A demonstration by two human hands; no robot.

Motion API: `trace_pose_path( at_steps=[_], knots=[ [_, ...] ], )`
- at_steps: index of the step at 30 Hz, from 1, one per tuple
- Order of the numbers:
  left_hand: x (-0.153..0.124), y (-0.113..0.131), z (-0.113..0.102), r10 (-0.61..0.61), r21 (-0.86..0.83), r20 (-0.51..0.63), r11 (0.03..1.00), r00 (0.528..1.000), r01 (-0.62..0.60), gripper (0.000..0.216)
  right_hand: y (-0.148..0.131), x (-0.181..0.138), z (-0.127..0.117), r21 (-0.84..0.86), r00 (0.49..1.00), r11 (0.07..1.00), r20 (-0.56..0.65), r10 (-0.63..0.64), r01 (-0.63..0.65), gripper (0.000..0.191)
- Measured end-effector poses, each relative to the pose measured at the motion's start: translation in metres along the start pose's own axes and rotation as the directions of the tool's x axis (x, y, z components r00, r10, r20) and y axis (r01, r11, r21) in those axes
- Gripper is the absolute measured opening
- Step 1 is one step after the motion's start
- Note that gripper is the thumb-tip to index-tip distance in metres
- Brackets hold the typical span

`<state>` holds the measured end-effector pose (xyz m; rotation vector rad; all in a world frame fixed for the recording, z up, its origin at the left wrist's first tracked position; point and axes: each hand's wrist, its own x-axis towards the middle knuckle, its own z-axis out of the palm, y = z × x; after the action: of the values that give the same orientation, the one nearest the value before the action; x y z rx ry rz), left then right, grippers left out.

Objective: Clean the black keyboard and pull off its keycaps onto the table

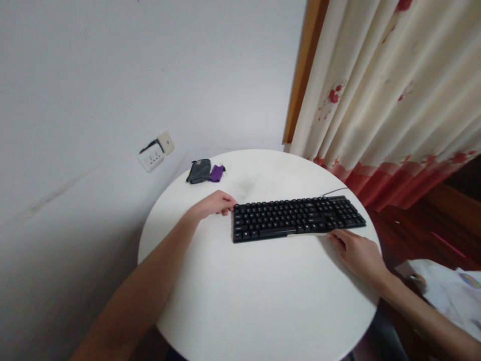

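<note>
A black computer keyboard (285, 218) lies on a round white table (240, 296), its cable running off the far right side. My left hand (216, 203) is closed in a pinch at the keyboard's far left corner, fingertips touching it. Along the near edge, to the right of the space bar, shows a thin pale strip (308, 234); whether it runs beneath the keyboard I cannot tell. The strip's right end disappears into my right hand (355, 250), whose fingers are closed on it just below the keyboard's right part.
A dark grey pouch (199, 171) and a small purple cloth item (217, 173) sit by the table's far left edge. Behind are a wall with a socket (151, 157) and a patterned curtain (376, 100). A white bag (447, 291) is at the lower right.
</note>
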<state>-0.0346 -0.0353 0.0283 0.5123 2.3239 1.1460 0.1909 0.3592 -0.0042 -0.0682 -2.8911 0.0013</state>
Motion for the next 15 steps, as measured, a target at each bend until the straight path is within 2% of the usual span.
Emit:
trace_pose_path(
  at_steps=[6, 15],
  knots=[
    [0.001, -0.001, -0.001, 0.005, 0.004, 0.002, 1.0, 1.0, -0.005, 0.026, 0.017, -0.004, -0.003, -0.023, 0.998, 0.998, 0.022, 0.054, -0.053, 0.026],
    [0.0, -0.001, -0.001, 0.0, 0.009, -0.005, 1.0, 1.0, 0.0, 0.032, -0.01, 0.001, -0.008, 0.04, 0.999, 0.999, 0.052, 0.013, -0.015, 0.026]
  ],
)
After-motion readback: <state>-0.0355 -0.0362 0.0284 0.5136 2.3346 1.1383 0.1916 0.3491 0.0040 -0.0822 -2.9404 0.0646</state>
